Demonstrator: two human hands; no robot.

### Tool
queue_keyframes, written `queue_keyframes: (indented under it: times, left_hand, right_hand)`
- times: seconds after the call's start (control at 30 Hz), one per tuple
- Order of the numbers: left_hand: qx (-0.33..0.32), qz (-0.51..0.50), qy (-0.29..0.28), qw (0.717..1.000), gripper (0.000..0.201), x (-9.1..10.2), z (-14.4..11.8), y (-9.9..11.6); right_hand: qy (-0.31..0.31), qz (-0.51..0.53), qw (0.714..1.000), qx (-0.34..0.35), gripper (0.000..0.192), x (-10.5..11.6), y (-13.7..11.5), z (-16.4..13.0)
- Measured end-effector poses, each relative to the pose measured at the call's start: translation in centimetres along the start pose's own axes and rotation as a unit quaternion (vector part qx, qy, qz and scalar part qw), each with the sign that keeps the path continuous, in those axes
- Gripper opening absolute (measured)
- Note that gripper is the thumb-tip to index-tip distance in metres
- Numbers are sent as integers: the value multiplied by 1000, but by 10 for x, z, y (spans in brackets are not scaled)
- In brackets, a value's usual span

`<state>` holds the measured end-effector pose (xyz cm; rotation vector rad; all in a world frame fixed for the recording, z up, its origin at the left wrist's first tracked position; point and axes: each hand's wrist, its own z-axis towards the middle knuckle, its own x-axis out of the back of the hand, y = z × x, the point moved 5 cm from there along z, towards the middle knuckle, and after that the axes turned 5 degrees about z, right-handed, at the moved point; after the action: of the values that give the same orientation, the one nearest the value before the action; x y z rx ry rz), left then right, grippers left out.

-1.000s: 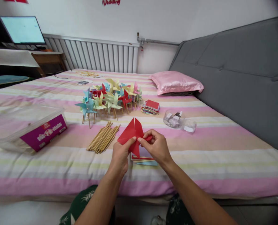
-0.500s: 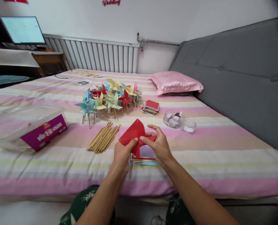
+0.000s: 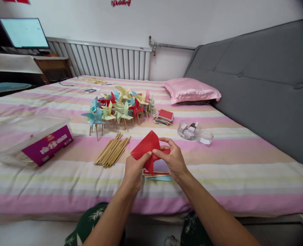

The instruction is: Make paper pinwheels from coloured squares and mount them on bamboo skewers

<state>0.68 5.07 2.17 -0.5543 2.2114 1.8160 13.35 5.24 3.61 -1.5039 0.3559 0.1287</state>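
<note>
Taking the bundle of wooden sticks [image 3: 112,150] as the mark: bare striped bedspread [image 3: 230,164] lies open to its near side and far to its right. Behind it the cluster of paper pinwheels [image 3: 118,107] blocks the way. To its left sits a clear plastic box [image 3: 28,138]; right of it, a stack of paper squares [image 3: 156,171] and, farther, a small clear tub [image 3: 189,130].

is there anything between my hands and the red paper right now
No. Both the left hand and right hand already pinch the red paper directly, above the paper stack.
</note>
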Motion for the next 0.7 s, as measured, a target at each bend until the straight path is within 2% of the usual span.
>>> queue_keyframes:
  times: [0.47,0.63,0.7]
  left_hand:
    - [-4,-24,1,1000,21,0,0,2]
    - [17,-59,11,998,21,7,4,1]
    - [21,-81,17,996,21,11,7,3]
  right_hand:
    - [1,-1,1000,7,47,1,4,1]
    - [-6,-78,991,105,47,1,-8,0]
    - [-25,-98,983,151,41,2,-15,0]
